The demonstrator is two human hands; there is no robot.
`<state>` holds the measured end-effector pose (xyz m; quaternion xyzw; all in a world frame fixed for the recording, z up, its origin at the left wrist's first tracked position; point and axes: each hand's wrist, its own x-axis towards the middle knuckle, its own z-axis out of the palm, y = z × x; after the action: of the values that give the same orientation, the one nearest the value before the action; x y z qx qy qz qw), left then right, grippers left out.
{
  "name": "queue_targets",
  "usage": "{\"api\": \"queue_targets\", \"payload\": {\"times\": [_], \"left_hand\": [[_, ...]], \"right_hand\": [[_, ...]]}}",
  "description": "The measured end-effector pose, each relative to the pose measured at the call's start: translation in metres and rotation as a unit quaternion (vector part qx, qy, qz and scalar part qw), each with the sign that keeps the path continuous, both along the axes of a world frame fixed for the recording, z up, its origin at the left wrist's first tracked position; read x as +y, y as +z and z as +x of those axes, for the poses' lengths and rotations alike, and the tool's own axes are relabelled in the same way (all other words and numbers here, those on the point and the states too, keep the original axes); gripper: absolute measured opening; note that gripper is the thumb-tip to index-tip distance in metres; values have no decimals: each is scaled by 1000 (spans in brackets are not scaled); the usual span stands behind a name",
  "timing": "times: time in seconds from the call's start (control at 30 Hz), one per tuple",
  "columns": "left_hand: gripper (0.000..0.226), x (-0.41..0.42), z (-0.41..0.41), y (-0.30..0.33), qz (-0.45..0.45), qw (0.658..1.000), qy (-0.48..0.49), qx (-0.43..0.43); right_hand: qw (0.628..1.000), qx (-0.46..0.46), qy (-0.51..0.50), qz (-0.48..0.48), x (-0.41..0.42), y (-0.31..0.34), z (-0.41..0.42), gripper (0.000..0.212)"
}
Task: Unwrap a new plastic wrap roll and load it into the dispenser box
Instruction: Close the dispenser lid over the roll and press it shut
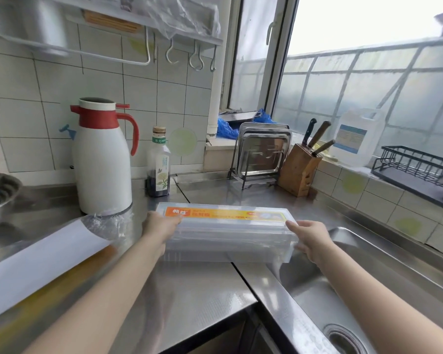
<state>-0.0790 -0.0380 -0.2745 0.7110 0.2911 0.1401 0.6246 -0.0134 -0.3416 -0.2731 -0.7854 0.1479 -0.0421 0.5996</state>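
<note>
Two hands hold the one dispenser box (228,231) by its short ends: the left hand (160,226) has its fingers curled over the left end, and the right hand (308,238) grips the right end, fingers wrapped round the far side. The box sits on the steel desk (189,290), its right end reaching the rim of the sink (368,290). It is clear, thin-walled plastic with an orange label, likely light and stiff but slick and somewhat brittle, so taking it at both ends looks sensible. One new roll (44,259) lies at the left on the desk, well apart from the box, its white body long and rigid, with crinkled film bunched at its far end; the film is likely soft and clingy, so holding the roll by its middle should be steadiest. Behind stand one white jug (101,159), one bottle (158,162) and one knife block (298,172) holding three knives.
</note>
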Motion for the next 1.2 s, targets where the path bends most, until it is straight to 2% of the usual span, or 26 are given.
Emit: {"api": "queue_targets", "payload": {"times": [0.1,0.3,0.6,0.87,1.1,1.2], "left_hand": [[63,6,27,-4,0,1000,11,1],[93,19,68,-2,-12,999,16,-25],[88,41,140,-7,-39,998,0,-49],[51,56,185,-12,-5,999,-17,-36],[68,52,196,-15,6,999,20,-29],[68,48,188,-12,19,999,30,-27]], "right_hand": [[1000,-4,-13,19,13,-6,30,47],[999,-6,-35,17,29,1,70,45],[999,-4,-35,2,47,0,136,38],[999,-6,-33,-1,62,1,175,41],[999,9,-36,-25,70,3,195,43],[996,16,-24,-88,79,10,190,45]]}}
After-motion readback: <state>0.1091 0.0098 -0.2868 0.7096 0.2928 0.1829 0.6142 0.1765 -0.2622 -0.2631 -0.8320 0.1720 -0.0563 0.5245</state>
